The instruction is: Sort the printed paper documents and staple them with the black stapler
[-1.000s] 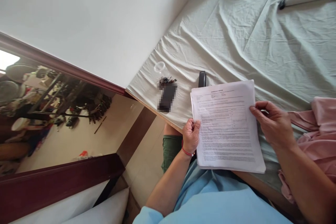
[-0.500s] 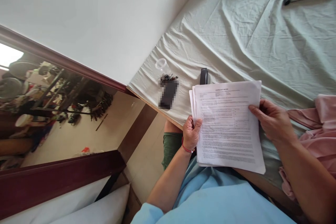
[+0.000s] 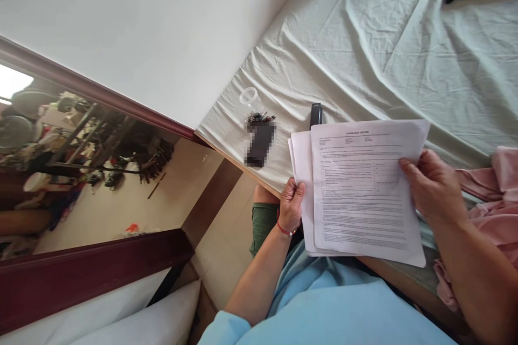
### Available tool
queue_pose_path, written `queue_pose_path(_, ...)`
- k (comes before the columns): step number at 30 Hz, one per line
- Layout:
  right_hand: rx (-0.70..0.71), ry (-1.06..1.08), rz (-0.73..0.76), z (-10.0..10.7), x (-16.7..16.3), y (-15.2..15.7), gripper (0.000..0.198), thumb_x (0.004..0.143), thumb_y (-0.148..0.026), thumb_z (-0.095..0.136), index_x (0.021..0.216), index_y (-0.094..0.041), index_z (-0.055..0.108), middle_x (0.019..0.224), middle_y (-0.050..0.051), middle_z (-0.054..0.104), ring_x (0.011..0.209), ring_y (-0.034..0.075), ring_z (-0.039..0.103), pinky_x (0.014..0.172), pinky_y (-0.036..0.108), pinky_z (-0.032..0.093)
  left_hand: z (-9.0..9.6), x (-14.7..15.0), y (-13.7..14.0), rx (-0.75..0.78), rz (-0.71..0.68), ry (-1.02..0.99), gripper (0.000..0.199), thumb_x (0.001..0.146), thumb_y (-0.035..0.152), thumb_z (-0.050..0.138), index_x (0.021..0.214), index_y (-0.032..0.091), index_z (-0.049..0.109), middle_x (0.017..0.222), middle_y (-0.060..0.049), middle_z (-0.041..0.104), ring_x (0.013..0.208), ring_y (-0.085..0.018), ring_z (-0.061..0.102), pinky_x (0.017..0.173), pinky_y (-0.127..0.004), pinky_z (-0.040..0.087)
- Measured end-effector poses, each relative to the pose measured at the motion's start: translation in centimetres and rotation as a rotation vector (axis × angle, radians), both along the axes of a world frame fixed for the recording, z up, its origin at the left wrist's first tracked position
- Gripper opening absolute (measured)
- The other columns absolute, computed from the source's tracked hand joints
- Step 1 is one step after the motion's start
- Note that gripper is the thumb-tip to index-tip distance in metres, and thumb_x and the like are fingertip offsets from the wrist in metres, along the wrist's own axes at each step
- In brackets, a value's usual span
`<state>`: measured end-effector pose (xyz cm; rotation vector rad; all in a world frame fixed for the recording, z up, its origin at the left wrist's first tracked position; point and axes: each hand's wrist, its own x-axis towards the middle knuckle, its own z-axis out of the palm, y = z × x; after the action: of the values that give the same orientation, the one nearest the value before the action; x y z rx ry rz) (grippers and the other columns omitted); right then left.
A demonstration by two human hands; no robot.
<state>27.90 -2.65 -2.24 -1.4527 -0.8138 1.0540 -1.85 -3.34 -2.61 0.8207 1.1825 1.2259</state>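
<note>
At the edge of a wrinkled pale-green cloth, a left hand (image 3: 290, 206) gripped white rectangular paper sheets (image 3: 302, 183) while the right hand's (image 3: 437, 186) fingers pinched the printed top portion (image 3: 364, 210), offset rightward but not yet separated.

left hand (image 3: 291, 206) pinching left edge of stacked white paper sheets (image 3: 301, 159). right hand (image 3: 437, 187) gripping right edge of white printed top page (image 3: 366, 199), which overlaps the stack, offset toward that hand. black narrow oblong object (image 3: 316, 114) just beyond the sheets, between hands. beyond left hand: dark blurred-out rectangular object (image 3: 262, 144), clear round plastic cup (image 3: 251, 98). crumpled pink fabric (image 3: 505, 210) beside right hand, pale green wrinkled cloth (image 3: 364, 75) beyond both.
</note>
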Motion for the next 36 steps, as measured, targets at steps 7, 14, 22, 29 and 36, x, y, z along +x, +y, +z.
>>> queue_pose_path(7,-0.094,0.262,0.069,1.3,-0.5,0.2,0.025,0.082,-0.055,0.086,0.097,-0.041,0.074,0.104,0.0,0.082,0.094,0.033,0.076,0.073,0.049,0.064,0.6,0.0,-0.6,0.005,-0.09,0.007,0.043,0.089,0.059,0.08,0.106,0.022,0.065,0.098,-0.003,0.072,0.094,-0.02,0.069,0.09,-0.034,0.057)
queue_pose_path(14,-0.149,0.277,0.125,1.7,-0.4,0.1,0.023,0.08,-0.057,0.086,0.091,-0.042,0.074,0.101,0.0,0.083,0.083,0.035,0.076,0.072,0.055,0.065,0.6,0.5,-1.4,0.017,-0.196,0.014,0.042,0.096,0.057,0.073,0.12,0.022,0.067,0.101,-0.005,0.074,0.099,-0.022,0.069,0.093,-0.035,0.055)
queue_pose_path(22,-0.087,0.243,0.125,1.9,-0.7,0.1,0.013,0.085,-0.053,0.082,0.089,-0.043,0.073,0.101,-0.001,0.083,0.08,0.035,0.075,0.068,0.054,0.06,0.9,1.2,-0.6,0.033,-0.079,0.203,0.043,0.098,0.065,0.066,0.108,0.023,0.066,0.101,-0.003,0.071,0.094,-0.019,0.063,0.09,-0.03,0.052)
queue_pose_path(29,-0.031,0.2,0.107,2.3,-0.9,0.1,0.008,0.089,-0.049,0.078,0.089,-0.043,0.072,0.1,-0.001,0.082,0.079,0.033,0.071,0.068,0.049,0.056,-0.1,0.8,-0.5,0.095,0.025,0.394,0.05,0.097,0.071,0.063,0.106,0.022,0.07,0.104,-0.005,0.071,0.104,-0.021,0.063,0.101,-0.031,0.049)
queue_pose_path(36,-0.02,0.226,0.089,1.9,-0.8,0.2,0.032,0.078,-0.056,0.09,0.089,-0.033,0.071,0.087,0.001,0.077,0.068,0.022,0.062,0.062,0.037,0.052,-0.3,1.1,-0.4,0.106,0.004,0.418,0.044,0.1,0.064,0.063,0.098,0.021,0.071,0.091,-0.004,0.07,0.093,-0.02,0.063,0.093,-0.03,0.05)
